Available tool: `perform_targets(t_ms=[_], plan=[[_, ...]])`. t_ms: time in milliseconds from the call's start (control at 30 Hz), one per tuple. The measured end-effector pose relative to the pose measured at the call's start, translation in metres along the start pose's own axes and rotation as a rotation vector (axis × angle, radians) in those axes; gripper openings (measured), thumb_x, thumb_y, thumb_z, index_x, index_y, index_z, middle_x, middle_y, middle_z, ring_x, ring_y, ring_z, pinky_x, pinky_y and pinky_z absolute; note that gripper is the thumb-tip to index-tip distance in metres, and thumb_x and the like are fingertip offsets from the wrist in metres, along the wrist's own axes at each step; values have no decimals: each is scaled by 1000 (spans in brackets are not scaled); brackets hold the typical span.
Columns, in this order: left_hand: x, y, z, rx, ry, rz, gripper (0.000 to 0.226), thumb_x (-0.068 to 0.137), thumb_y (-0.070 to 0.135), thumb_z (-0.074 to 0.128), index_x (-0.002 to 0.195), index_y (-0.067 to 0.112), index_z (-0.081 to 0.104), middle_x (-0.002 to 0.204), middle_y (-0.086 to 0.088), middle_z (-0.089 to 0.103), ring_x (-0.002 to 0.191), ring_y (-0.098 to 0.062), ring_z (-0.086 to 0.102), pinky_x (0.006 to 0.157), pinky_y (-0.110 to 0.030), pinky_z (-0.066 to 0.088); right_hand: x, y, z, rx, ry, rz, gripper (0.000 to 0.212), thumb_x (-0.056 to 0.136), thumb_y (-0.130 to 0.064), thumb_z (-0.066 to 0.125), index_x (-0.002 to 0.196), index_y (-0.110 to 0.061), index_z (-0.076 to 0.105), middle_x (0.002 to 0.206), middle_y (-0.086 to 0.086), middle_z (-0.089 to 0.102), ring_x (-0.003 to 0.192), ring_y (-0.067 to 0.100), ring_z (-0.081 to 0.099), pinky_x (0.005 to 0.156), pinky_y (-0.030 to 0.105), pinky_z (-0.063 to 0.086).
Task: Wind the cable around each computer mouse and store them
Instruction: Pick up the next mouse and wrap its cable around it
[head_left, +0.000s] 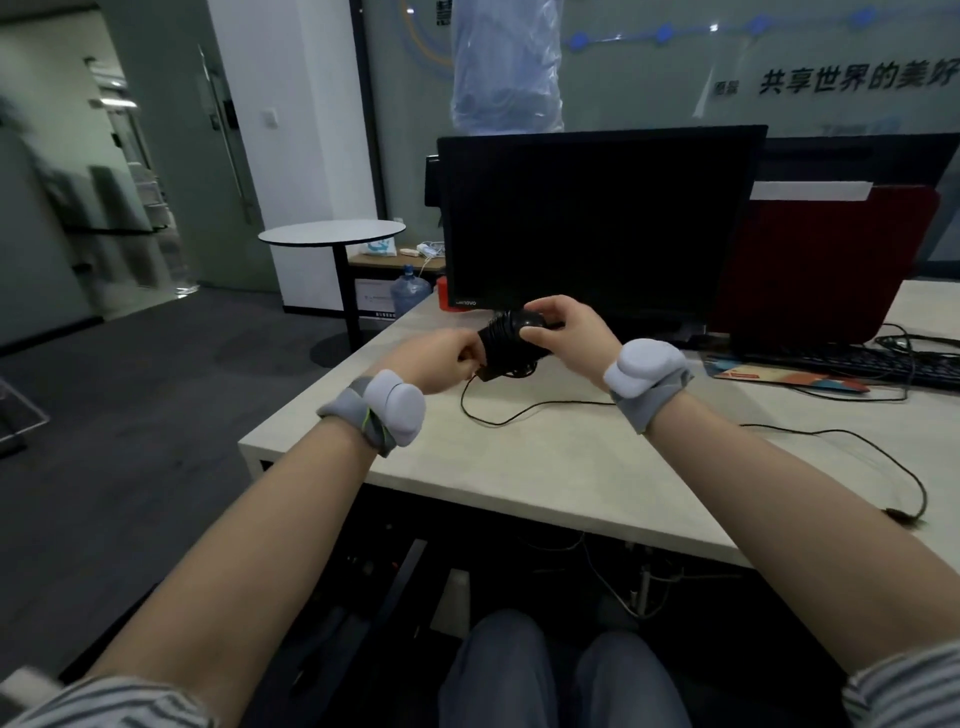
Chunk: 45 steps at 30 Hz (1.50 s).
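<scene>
A black computer mouse (511, 338) is held above the beige desk (545, 467), in front of the monitor. Many turns of black cable are wrapped around its left half. My right hand (563, 332) grips the mouse from the right side. My left hand (441, 358) pinches the cable just left of the mouse. The loose cable (498, 421) drops from the hands, loops on the desk and runs right to its plug (904, 515) near the desk's front edge.
A dark monitor (597, 223) stands right behind the hands. To the right are a black keyboard (852, 364) with its own cables and a red divider panel (826, 260). A round side table (332, 234) and a water bottle (410, 293) stand left of the desk.
</scene>
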<state>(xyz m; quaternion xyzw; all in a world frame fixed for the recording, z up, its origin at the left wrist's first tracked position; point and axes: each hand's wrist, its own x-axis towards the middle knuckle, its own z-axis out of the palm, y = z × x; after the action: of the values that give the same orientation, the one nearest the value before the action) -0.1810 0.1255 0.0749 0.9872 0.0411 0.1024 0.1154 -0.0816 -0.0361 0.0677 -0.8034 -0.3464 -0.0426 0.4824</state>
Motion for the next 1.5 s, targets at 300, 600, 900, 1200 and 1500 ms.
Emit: perform_targets(t_ms=[300,600,900,1200,1500], plan=[[-79,-83,-10,-30,5,9,10,84,29,64,81,29,55,83,11,59,80,-11,55,67,-21,42,-22,-29,89,267,-445,197,25,89,-14,59,112,-5,62,93,7,66,77,15,65,66,19,57],[-156,-161,37,-463,-312,-259,21,79,31,71,100,27,64,72,15,69,68,4,62,62,-8,46,-60,-24,181,362,-942,358,38,94,-11,48,130,2,48,108,13,52,95,20,48,81,25,50],[-189,-188,101,-707,-637,-453,10,81,26,69,91,22,68,60,13,66,53,2,56,49,-12,42,-87,-9,225,192,-1141,425,41,93,-12,52,132,-3,45,100,1,62,89,10,60,65,16,55],[-198,-189,126,-608,-746,-509,3,79,24,72,76,25,71,62,5,62,53,-5,52,53,-14,42,-95,-7,257,-316,-1157,210,37,81,-24,70,114,-10,62,66,-4,63,56,4,57,59,14,51],[-200,-180,129,-453,-834,-563,28,80,29,71,104,24,61,92,5,63,86,-9,57,69,-16,46,-101,-14,264,-490,-1260,71,19,83,-24,68,94,-11,61,66,-5,57,57,6,54,43,9,44]])
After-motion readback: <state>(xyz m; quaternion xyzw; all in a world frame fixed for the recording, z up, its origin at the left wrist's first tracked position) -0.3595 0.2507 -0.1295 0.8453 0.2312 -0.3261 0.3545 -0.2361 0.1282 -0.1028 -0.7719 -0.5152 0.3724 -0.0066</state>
